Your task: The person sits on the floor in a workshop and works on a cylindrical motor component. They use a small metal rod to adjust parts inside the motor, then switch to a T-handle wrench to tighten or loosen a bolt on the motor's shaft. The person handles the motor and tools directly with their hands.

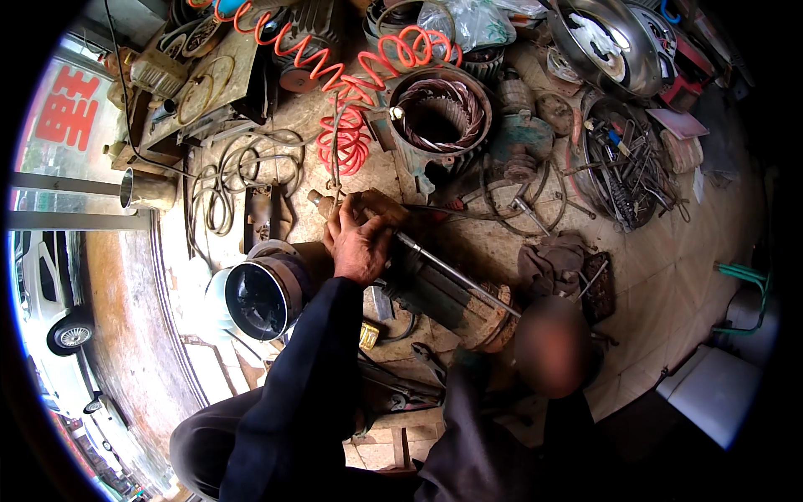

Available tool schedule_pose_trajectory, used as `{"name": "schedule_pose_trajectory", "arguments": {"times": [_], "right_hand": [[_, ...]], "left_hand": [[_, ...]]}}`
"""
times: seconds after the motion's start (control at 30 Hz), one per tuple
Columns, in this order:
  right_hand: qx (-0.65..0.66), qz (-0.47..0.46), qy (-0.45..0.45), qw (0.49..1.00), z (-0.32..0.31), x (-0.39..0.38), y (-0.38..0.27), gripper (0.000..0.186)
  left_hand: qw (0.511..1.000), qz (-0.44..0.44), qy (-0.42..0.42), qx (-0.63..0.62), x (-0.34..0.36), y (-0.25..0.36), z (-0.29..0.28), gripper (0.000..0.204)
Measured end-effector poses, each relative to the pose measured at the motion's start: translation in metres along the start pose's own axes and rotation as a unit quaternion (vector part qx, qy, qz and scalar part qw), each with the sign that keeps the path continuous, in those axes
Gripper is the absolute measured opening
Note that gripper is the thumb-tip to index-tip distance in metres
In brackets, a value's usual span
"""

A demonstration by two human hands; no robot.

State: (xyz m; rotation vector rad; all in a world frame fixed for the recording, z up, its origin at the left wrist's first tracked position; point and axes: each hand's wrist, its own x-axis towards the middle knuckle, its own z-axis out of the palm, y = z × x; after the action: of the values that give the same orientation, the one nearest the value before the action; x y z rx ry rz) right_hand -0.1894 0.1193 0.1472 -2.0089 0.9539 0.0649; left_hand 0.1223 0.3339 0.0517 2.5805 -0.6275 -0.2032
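Observation:
My left hand (358, 244), at the centre, has its fingers curled over a rusty fitting (386, 209) at the upper end of a dark green cylindrical pump or motor body (439, 297). A long metal rod (452, 274) lies along that body, which ends lower right in a rusty flange (493, 335). A metal pot with dark liquid (255, 297) stands left of my forearm. I cannot pick out my right hand; a dark green hand or glove (470, 361) on a grey sleeve beside the flange appears to be a co-worker's.
A co-worker's head (552, 343) is at lower right. Behind lie coiled red hose (343, 138), a motor housing with windings (439, 117), looped cable (226, 192) and a tray of tools (623, 171). Pliers (427, 361) lie below the pump. White plastic containers (703, 393) stand at right.

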Motion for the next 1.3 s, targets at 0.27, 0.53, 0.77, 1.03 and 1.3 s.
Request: {"name": "schedule_pose_trajectory", "arguments": {"times": [0.27, 0.53, 0.77, 1.03, 1.3], "right_hand": [[0.112, 0.108, -0.007, 0.988, 0.01, -0.005, -0.008, 0.027], [0.09, 0.1, -0.018, 0.991, 0.01, -0.007, -0.013, 0.028], [0.092, 0.138, -0.062, 0.984, 0.002, -0.002, -0.007, 0.031], [0.061, 0.074, -0.033, 0.995, 0.004, -0.001, -0.002, 0.034], [-0.035, -0.036, 0.047, 0.998, 0.012, -0.009, 0.004, 0.037]], "left_hand": [[1.0, -0.003, 0.003, -0.002, -0.001, -0.003, -0.002, 0.027], [1.0, -0.001, -0.005, -0.013, 0.001, -0.004, 0.003, 0.027], [0.999, 0.014, -0.014, -0.038, -0.001, -0.006, 0.0, 0.026], [0.999, 0.01, -0.018, -0.031, 0.001, -0.005, 0.0, 0.024], [0.999, 0.01, -0.019, -0.027, 0.0, -0.003, 0.002, 0.027]]}}
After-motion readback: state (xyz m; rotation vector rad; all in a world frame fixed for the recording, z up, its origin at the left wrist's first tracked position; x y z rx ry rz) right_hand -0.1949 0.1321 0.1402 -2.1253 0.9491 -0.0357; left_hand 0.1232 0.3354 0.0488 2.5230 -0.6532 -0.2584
